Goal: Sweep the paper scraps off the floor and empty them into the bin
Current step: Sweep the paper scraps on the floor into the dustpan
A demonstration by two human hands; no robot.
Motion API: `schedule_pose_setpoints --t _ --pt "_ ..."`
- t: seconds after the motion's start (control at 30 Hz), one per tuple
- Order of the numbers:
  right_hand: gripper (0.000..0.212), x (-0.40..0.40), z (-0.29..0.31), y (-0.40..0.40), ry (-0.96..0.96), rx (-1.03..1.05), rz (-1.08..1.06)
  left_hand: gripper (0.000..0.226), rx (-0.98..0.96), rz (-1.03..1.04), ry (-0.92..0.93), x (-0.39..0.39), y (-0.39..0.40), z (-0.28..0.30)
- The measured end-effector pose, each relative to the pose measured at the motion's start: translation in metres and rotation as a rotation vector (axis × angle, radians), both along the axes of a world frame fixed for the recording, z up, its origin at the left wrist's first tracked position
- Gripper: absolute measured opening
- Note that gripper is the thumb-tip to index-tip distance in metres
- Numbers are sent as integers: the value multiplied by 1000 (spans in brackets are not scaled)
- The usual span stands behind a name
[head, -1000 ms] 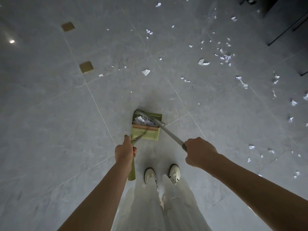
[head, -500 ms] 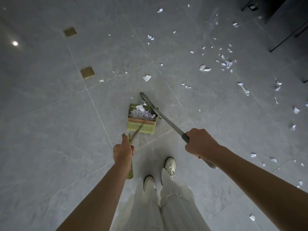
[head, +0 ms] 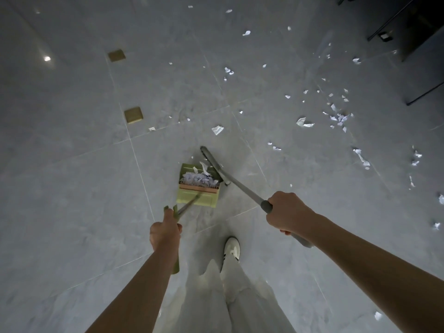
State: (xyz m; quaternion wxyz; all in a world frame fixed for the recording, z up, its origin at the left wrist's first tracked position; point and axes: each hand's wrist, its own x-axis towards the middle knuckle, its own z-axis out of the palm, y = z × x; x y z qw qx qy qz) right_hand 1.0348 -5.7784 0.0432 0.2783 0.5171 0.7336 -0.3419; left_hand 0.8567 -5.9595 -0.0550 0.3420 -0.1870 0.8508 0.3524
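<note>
Left hand (head: 165,233) grips the green dustpan (head: 198,186) handle, right hand (head: 287,213) grips the broom (head: 217,165); no legible writing.

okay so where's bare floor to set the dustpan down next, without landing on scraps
Bare tiles lie left of the dustpan, from the left hand out toward the two brass squares. Another bare patch lies below the right hand, beside the shoe. It is crowded on the upper right, where paper scraps cluster, with more down the right edge.
</note>
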Motion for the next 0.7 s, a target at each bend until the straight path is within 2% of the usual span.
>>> schedule_pose_setpoints --t 0.27,0.6,0.7 --pt "15 -32 1 62 -40 -17 -68 55 0 84 83 -16 20 6" --pt "7 -81 -39 79 -49 -235 -357 59 -34 77 191 -75 26 17" --pt "21 -100 -47 74 -94 -315 -508 59 -43 35 216 -101 30 19"
